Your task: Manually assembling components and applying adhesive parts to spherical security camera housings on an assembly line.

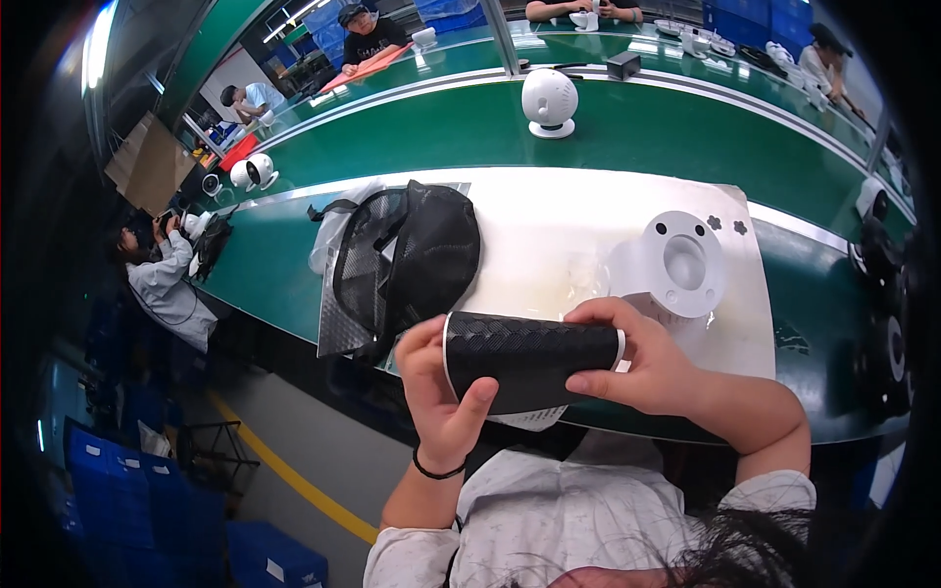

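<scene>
Strands of dark hair [735,549] fall across a pale patterned shirt [559,510] toward five o'clock. Green and long, the table [265,260] stretches from about nine round to four o'clock. On it lies a cream sheet [529,216], reaching from eleven to four o'clock. At ten o'clock a black mesh piece [431,245] overlaps the sheet's edge. Toward five o'clock, near the centre, a black curved piece [534,367] with a textured face and white end rims is held between both hands. The left hand [436,407] has its grip around the nine o'clock end; the right hand's [652,367] grip clasps the three o'clock end between thumb and fingers. Near that hand, at three o'clock, a white round housing [647,265] rests on the sheet. Well apart, at one o'clock, a white rounded device [551,98] stands upright on its base. Two dark flower-shaped pieces [715,223] lie just beside the housing, toward its two o'clock.
</scene>
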Demonstrator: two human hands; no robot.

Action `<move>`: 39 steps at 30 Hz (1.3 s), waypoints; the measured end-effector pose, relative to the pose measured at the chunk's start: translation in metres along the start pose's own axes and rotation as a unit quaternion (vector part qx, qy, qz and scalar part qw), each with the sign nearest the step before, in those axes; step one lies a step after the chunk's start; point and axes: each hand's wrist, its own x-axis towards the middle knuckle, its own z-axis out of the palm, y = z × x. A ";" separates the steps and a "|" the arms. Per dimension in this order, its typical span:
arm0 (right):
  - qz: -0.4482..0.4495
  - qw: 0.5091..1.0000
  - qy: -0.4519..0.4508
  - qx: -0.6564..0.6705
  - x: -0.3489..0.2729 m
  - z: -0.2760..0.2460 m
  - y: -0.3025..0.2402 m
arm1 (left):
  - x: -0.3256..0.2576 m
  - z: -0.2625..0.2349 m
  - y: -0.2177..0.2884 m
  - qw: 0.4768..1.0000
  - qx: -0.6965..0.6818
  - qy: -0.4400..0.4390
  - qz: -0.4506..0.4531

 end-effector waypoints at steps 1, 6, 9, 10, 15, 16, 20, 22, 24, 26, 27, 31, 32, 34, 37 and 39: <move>0.005 1.000 0.002 -0.009 0.000 0.000 0.000 | 0.001 0.003 -0.001 0.999 -0.025 0.020 0.000; 0.033 0.997 -0.042 -0.048 0.003 -0.002 0.002 | 0.002 -0.009 -0.001 0.971 -0.172 -0.115 -0.120; -0.016 0.993 -0.039 -0.114 0.004 -0.003 0.006 | 0.002 -0.010 0.002 0.976 -0.131 -0.107 -0.139; -0.009 0.994 -0.027 -0.106 0.004 -0.002 0.007 | 0.001 -0.011 0.002 0.976 -0.114 -0.112 -0.148; -0.120 0.992 0.049 -0.003 0.006 0.004 0.021 | -0.002 -0.006 0.001 0.976 -0.128 -0.069 -0.160; -0.106 0.993 0.020 -0.052 0.006 0.000 0.021 | -0.003 -0.006 0.000 0.980 -0.122 -0.062 -0.147; -0.082 0.992 -0.028 -0.097 0.005 -0.005 0.018 | -0.007 -0.004 -0.005 0.988 -0.102 -0.061 -0.095; -0.093 0.991 -0.030 -0.089 0.005 -0.006 0.018 | -0.007 -0.001 -0.005 0.993 -0.090 -0.042 -0.064; -0.104 0.991 -0.031 -0.082 0.004 -0.006 0.017 | -0.010 0.000 -0.007 0.996 -0.074 -0.039 -0.044; -0.093 0.991 -0.022 -0.095 0.003 -0.006 0.015 | -0.009 0.002 -0.004 0.998 -0.052 -0.036 -0.012; -0.093 0.991 -0.020 -0.096 0.002 -0.006 0.012 | -0.010 0.002 -0.006 0.998 -0.053 -0.037 -0.011; -0.087 0.989 -0.005 -0.120 0.002 -0.003 0.008 | -0.015 0.005 -0.006 0.997 -0.079 -0.017 0.002; -0.099 0.988 -0.005 -0.120 0.002 -0.004 0.009 | -0.015 0.004 -0.006 0.997 -0.074 -0.022 0.006; -0.111 0.987 -0.005 -0.119 0.001 -0.004 0.010 | -0.018 0.005 -0.006 0.997 -0.068 -0.026 0.010; -0.139 0.980 -0.006 -0.143 0.001 -0.004 0.009 | -0.022 0.006 -0.008 0.987 -0.156 0.019 -0.019; -0.119 0.980 0.007 -0.157 0.001 -0.005 0.008 | -0.021 0.004 -0.008 0.968 -0.212 -0.006 -0.133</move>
